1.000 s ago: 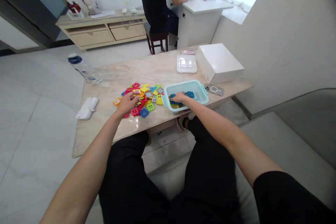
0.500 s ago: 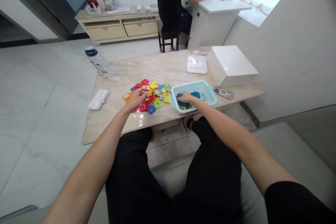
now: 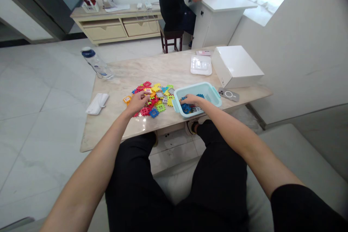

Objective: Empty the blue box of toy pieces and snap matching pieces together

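Note:
Colourful plastic interlocking building pieces (image 3: 153, 112) lie heaped on the table, in red, yellow, green, blue, grey and white. Over the left part of this heap is my left hand (image 3: 138, 102), its fingers apart and stretched towards the pieces; I see nothing held in it. A light teal plastic bin (image 3: 195, 88) stands just right of the heap. My right hand (image 3: 192, 99) reaches inside it with fingers curled down at the left end, over blue gear-edged pieces (image 3: 186, 108). What its fingertips grip is hidden.
A clear lidded container (image 3: 201, 65), a white box (image 3: 236, 65) and a grey phone (image 3: 228, 94) lie to the right. At the left are a water bottle (image 3: 98, 63) and a white tissue pack (image 3: 98, 103). Another person (image 3: 174, 0) sits beyond the table at a white desk (image 3: 225, 3).
The whole view has shifted slightly, so things appear a little further left. Both hands stay about where they were; a white piece now shows beside my right hand in the bin.

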The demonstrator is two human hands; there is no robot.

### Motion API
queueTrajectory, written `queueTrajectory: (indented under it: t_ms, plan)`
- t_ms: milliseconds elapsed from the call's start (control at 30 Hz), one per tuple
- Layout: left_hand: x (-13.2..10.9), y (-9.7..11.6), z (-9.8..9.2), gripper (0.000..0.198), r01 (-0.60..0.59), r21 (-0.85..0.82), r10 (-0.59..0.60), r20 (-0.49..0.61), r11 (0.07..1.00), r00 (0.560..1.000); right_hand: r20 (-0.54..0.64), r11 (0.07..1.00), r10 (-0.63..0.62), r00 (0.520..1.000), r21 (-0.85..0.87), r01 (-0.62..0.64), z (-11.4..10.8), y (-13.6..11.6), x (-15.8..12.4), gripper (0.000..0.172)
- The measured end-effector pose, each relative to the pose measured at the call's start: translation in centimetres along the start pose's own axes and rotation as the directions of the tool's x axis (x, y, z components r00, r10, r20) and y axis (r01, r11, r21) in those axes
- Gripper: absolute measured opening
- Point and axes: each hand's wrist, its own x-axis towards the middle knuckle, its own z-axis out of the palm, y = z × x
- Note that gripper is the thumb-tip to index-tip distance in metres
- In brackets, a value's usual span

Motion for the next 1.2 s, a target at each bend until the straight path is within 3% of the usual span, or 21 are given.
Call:
queueTrajectory:
  t_ms: [200,367,533,667,767,900,1000,1100,1200]
  plan:
    - [-0.3,-0.1,-0.1,0.032,0.034,0.04,-0.034,0.008,0.999,0.999,0.006,0.996,-0.024,1.0,-0.086,0.024,-0.2,-0.2,0.4,0.042]
    - [-0.3,0.1,-0.5,0.037,0.049,0.055,-0.049,0.003,0.997,0.999,0.002,0.998,-0.044,0.999,-0.05,0.044,-1.4,0.0,-0.3,0.042]
    - [0.1,0.0,-1.3,0.042,0.037,0.019,-0.036,-0.057,0.999,0.998,0.018,0.962,-0.029,0.999,0.271,0.023,-4.2,1.4,-1.8,0.036]
    - [0.4,-0.1,-1.3,0.039,0.049,0.033,-0.047,-0.056,0.998,0.997,0.05,0.856,-0.086,0.995,0.515,0.048,-6.7,2.8,-3.2,0.027]
    - [0.7,0.1,-0.7,0.035,0.071,0.018,-0.07,-0.071,0.997,0.995,0.051,0.707,-0.127,0.991,0.705,0.055,-7.9,2.8,-4.3,0.02]
    - [1.4,0.1,0.4,0.032,0.091,-0.005,-0.091,-0.122,0.996,0.988,-0.06,0.416,-0.133,0.989,0.903,0.111,-8.1,0.2,-5.1,0.012]
    - [2.0,-0.8,0.9,0.031,0.095,-0.016,-0.096,-0.225,0.995,0.97,-0.133,0.244,-0.115,0.984,0.957,0.157,-7.3,-2.8,-5.2,0.01]
    - [2.4,-2.2,0.7,0.036,0.121,-0.05,-0.131,-0.321,0.991,0.938,-0.147,0.174,-0.094,0.985,0.971,0.162,-5.8,-5.5,-4.9,0.01]
    - [2.2,-3.5,0.1,0.04,0.146,-0.102,-0.173,-0.35,0.984,0.921,-0.165,0.201,-0.117,0.979,0.962,0.186,-3.6,-7.8,-4.2,0.009]
